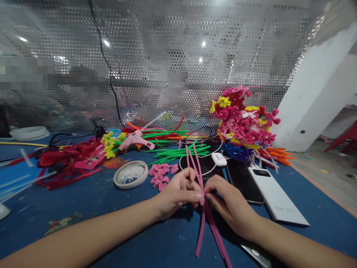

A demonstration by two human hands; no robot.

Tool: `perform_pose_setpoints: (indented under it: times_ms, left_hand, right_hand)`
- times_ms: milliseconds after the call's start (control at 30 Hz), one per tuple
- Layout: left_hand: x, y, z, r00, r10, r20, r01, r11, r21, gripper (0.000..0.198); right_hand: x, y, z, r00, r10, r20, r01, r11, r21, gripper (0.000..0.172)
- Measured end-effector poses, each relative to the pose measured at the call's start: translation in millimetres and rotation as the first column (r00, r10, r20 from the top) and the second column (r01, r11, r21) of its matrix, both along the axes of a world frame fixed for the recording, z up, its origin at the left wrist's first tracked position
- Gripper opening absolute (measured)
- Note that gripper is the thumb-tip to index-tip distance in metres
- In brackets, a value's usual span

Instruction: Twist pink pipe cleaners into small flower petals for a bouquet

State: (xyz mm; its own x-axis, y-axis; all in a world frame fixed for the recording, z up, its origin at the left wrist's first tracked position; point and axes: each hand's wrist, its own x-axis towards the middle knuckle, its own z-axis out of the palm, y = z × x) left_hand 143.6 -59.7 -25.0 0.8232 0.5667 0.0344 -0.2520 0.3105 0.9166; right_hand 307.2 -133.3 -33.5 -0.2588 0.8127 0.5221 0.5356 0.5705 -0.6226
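Several long pink pipe cleaners cross between my hands, joined at a small bunched spot. My left hand pinches them at that spot with thumb and fingers. From the other side my right hand is closed on the same spot, its fingertips touching the strands. Some ends point up and away, others hang toward the front edge. Just left of my left hand lies a pile of pink twisted pieces. Behind my hands are green pipe cleaners.
A round dish of beads, a pink glue gun and red ribbon are on the left. On the right are a white power bank, a black phone, a white earbud case and a bouquet of fuzzy flowers.
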Motion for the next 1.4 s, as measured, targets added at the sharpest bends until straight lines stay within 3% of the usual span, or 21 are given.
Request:
perform_pose_setpoints:
  times_ms: [233, 533, 867, 1000, 1100, 1167, 1233, 1300, 1400]
  left_hand:
    - [0.2, 2.4, -0.8, 0.999, -0.025, 0.025, 0.026, 0.998, -0.053, 0.041]
    - [0.5, 0.0, -3.8, 0.999, 0.039, 0.011, -0.039, 0.999, 0.030, 0.041]
    - [-0.2, 1.0, -2.2, 0.997, 0.065, -0.052, -0.064, 0.998, 0.023, 0.031]
    - [-2.4, -2.2, -0.3, 0.990, 0.082, -0.111, -0.069, 0.990, 0.120, 0.028]
    - [-3.9, -7.8, 2.6, 0.971, 0.199, -0.136, -0.136, 0.917, 0.375, 0.019]
    - [-4.7, -11.2, 4.2, 0.938, 0.321, -0.132, -0.190, 0.792, 0.580, 0.015]
    - [-5.0, -12.7, 4.7, 0.910, 0.395, -0.125, -0.205, 0.692, 0.692, 0.014]
    - [-4.6, -11.7, 4.0, 0.901, 0.415, -0.124, -0.216, 0.679, 0.702, 0.012]
    - [-2.6, -6.6, 2.5, 0.891, 0.432, -0.137, -0.263, 0.739, 0.621, 0.009]
  right_hand:
    - [-1.8, -0.5, 0.1, 0.995, -0.014, -0.103, -0.006, 0.981, -0.194, 0.007]
    - [2.6, 0.4, -1.4, 0.999, -0.040, 0.015, 0.041, 0.998, -0.050, 0.010]
    - [3.7, 0.2, -0.3, 0.997, -0.067, 0.043, 0.064, 0.996, 0.063, 0.010]
    - [2.4, -0.7, -2.7, 0.991, -0.113, 0.073, 0.105, 0.989, 0.105, 0.009]
    - [2.1, -1.5, -4.9, 0.982, -0.176, 0.065, 0.170, 0.981, 0.089, 0.009]
    - [2.1, -1.8, -5.4, 0.976, -0.213, 0.037, 0.211, 0.976, 0.053, 0.012]
    - [2.0, -1.6, -5.0, 0.973, -0.230, 0.000, 0.230, 0.973, 0.003, 0.015]
    - [1.8, -0.3, -4.1, 0.973, -0.225, -0.050, 0.221, 0.973, -0.069, 0.015]
    - [1.1, 2.9, -3.2, 0.971, -0.176, -0.160, 0.139, 0.966, -0.218, 0.015]
